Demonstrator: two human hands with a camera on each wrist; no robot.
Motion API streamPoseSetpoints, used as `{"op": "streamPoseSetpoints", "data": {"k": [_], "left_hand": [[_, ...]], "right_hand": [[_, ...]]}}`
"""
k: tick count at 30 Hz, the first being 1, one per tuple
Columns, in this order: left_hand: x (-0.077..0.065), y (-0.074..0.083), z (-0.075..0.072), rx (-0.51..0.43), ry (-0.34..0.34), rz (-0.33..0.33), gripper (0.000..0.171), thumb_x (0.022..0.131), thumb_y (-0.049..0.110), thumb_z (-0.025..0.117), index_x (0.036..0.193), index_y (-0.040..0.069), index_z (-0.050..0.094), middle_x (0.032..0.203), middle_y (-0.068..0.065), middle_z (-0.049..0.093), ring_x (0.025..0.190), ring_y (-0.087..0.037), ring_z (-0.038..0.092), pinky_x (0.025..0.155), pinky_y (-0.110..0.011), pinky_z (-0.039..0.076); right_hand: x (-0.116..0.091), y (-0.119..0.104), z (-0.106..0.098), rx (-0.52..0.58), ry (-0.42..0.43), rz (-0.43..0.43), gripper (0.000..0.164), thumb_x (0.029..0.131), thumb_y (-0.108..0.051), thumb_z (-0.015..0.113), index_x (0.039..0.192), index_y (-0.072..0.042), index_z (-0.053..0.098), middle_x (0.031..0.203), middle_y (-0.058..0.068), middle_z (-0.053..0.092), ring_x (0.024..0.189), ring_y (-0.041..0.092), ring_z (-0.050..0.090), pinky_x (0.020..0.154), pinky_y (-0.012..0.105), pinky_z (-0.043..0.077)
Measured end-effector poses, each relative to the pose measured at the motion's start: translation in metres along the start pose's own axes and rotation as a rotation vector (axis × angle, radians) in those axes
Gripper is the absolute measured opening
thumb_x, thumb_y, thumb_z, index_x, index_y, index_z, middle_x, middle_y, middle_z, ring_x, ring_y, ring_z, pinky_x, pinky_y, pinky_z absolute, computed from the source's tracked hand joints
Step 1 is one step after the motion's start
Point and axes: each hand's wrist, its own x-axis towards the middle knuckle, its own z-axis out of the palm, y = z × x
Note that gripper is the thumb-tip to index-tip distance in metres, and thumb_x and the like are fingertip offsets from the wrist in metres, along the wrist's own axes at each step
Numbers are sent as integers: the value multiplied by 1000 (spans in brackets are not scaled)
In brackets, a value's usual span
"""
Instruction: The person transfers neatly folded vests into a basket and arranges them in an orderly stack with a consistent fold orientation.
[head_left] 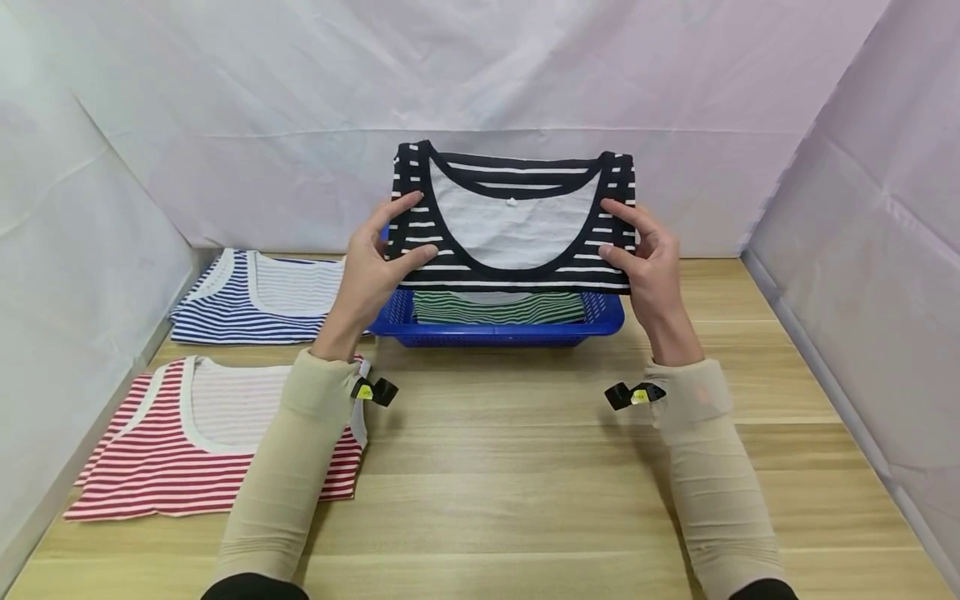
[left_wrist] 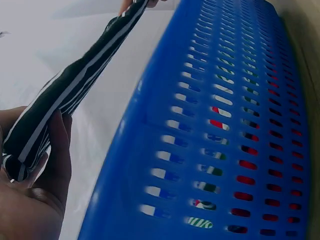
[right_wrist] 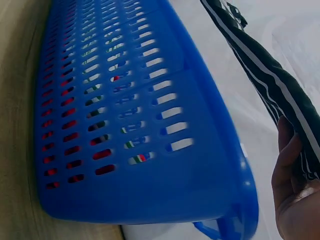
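A folded black-and-white striped tank top (head_left: 517, 271) with a scoop neck is held up above the blue basket (head_left: 495, 333). My left hand (head_left: 375, 258) pinches its left side, thumb on the front. On the opposite side my right hand (head_left: 651, 258) grips it the same way. In the left wrist view the left hand (left_wrist: 42, 185) has the folded edge of the top (left_wrist: 65, 95) between fingers and thumb. The right wrist view has the right hand (right_wrist: 297, 200) at the other end. Below, green striped cloth (head_left: 498, 310) lies in the basket.
On the left of the wooden table (head_left: 510, 483) lie a folded blue-striped tank top (head_left: 247, 321) and, nearer, a red-striped one (head_left: 172, 475), partly behind the left forearm. White fabric walls (head_left: 862, 275) enclose the back and sides. Red and green cloth shows through the basket's slots (left_wrist: 245, 180).
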Motion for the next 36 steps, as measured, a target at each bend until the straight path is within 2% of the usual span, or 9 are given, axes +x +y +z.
{"op": "streamPoseSetpoints", "data": {"k": [3,7,17,23,26,31,36], "left_hand": [[1,-4,0,-7,-6,-14,63,82,4,71,140,1,48,148,-1,34,136,-7,19,88,-26,36],[1,-9,-1,-19,-2,-28,62,83,4,69,141,1,47,149,-2,32,136,-7,19,102,-32,29],[2,-19,-2,-66,26,-40,55,86,2,65,138,-2,49,146,-6,37,135,-9,23,101,-32,31],[1,-21,-2,-71,26,-84,53,86,1,64,138,-1,49,147,-5,36,136,-10,23,99,-32,34],[1,-20,-2,-85,30,-98,53,87,1,63,138,-1,49,149,-5,32,137,-11,19,100,-32,33],[1,-21,-2,-109,43,-107,51,88,0,61,137,-3,50,147,-6,35,137,-11,21,95,-31,39],[1,-23,-3,-108,44,-117,50,89,0,61,137,-3,50,146,-6,37,137,-13,21,96,-32,38]], "right_hand": [[0,4,-1,-5,1,12,47,80,21,55,126,12,55,124,24,46,100,30,54,72,28,51],[1,9,0,-20,2,35,47,82,20,54,128,11,55,124,24,46,101,29,53,72,27,51],[0,16,3,-41,21,83,45,83,19,55,127,9,56,127,21,47,100,29,57,71,29,53],[-1,17,3,-56,41,125,45,83,18,55,127,8,57,129,19,47,99,27,57,71,27,52],[-1,15,4,-63,39,128,45,83,19,55,127,8,57,129,18,48,97,26,58,70,27,52],[0,17,5,-71,37,127,46,82,19,55,127,9,57,128,18,48,98,27,57,68,26,52],[-1,19,5,-64,41,136,46,82,20,55,127,10,57,127,19,48,98,28,56,68,26,52]]}}
